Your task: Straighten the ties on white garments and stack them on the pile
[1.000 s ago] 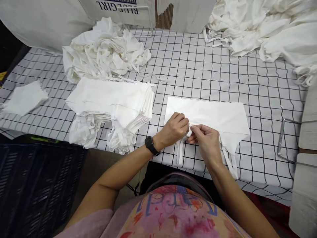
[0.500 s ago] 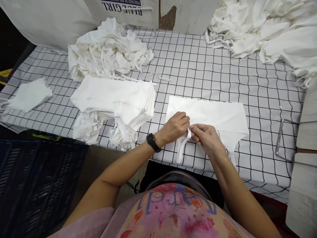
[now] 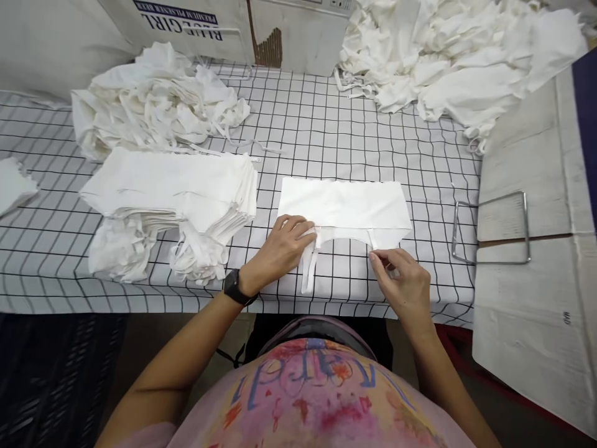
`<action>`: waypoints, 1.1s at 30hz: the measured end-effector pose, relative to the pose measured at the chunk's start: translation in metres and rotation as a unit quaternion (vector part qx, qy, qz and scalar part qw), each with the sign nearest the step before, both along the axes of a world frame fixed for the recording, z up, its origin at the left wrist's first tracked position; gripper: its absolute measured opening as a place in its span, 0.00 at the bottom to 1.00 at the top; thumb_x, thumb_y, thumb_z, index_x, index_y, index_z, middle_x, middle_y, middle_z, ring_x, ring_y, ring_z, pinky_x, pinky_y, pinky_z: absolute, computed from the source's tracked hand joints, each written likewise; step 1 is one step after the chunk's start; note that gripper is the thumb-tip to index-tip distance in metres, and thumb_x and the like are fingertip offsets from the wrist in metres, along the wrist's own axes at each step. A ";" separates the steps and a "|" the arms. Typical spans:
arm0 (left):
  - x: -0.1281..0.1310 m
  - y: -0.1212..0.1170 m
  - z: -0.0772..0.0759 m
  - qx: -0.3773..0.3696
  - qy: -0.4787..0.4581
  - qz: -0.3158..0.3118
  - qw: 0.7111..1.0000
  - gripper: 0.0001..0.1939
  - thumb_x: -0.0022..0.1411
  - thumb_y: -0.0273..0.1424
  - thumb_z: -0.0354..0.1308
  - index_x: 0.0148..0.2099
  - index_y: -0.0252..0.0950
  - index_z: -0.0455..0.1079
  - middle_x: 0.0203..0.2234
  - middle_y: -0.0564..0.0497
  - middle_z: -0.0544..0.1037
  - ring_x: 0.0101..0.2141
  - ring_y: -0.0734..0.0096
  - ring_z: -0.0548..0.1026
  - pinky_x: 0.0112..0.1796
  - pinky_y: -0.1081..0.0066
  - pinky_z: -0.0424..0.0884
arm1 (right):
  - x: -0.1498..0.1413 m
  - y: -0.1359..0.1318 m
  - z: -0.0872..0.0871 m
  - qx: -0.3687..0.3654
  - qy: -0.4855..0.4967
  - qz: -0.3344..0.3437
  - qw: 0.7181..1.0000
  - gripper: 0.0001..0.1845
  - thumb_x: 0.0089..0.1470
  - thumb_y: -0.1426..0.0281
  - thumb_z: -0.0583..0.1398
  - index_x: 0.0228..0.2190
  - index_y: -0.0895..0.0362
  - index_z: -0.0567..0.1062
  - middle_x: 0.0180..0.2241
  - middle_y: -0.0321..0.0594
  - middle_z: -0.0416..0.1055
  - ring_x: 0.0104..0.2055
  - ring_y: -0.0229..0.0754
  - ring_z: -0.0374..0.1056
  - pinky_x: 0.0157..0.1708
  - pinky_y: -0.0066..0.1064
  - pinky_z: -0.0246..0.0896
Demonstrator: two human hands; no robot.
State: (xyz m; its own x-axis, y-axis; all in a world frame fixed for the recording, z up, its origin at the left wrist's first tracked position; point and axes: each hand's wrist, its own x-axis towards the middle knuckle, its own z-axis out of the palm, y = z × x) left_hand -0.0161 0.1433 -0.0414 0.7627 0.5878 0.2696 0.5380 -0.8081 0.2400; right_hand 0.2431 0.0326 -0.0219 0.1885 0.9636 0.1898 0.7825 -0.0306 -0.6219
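Garment (image 3: 345,202) on tablecloth (image 3: 317,137), stack (image 3: 168,186) left

A printed carton (image 3: 233,17) stands at back, a wire frame (image 3: 527,227) at right.

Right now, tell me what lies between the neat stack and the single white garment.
In the head view, a strip of checked tablecloth, its lower end partly covered by the left hand.

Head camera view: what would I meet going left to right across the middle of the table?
A small white cloth piece → stack of white garments → the person's left hand → spread-out white garment → right hand → metal wire frame → cardboard.
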 end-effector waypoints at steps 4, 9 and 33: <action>-0.010 -0.020 -0.005 -0.028 -0.005 0.025 0.999 0.26 0.64 0.13 0.49 0.58 0.37 0.72 0.60 0.41 0.75 0.60 0.53 0.70 0.60 0.47 0.68 | 0.019 -0.022 -0.010 -0.013 -0.023 -0.013 1.000 0.09 0.65 0.65 0.61 0.40 0.55 0.80 0.37 0.42 0.75 0.34 0.42 0.72 0.37 0.34 0.70; -0.006 -0.033 -0.011 -0.023 -0.044 0.082 0.995 0.22 0.69 0.19 0.49 0.63 0.36 0.69 0.63 0.41 0.73 0.63 0.55 0.68 0.63 0.48 0.67 | 0.028 -0.021 -0.009 -0.012 -0.008 -0.007 1.000 0.11 0.66 0.62 0.61 0.37 0.55 0.81 0.34 0.42 0.75 0.31 0.42 0.71 0.35 0.35 0.70; 0.026 -0.033 0.003 -0.023 0.045 0.107 0.993 0.21 0.80 0.33 0.42 0.67 0.36 0.64 0.63 0.41 0.73 0.66 0.56 0.66 0.66 0.41 0.46 | 0.016 0.034 -0.022 -0.123 -0.239 0.096 0.958 0.33 0.73 0.56 0.38 0.70 0.51 0.61 0.71 0.40 0.57 0.76 0.56 0.44 0.69 0.70 0.27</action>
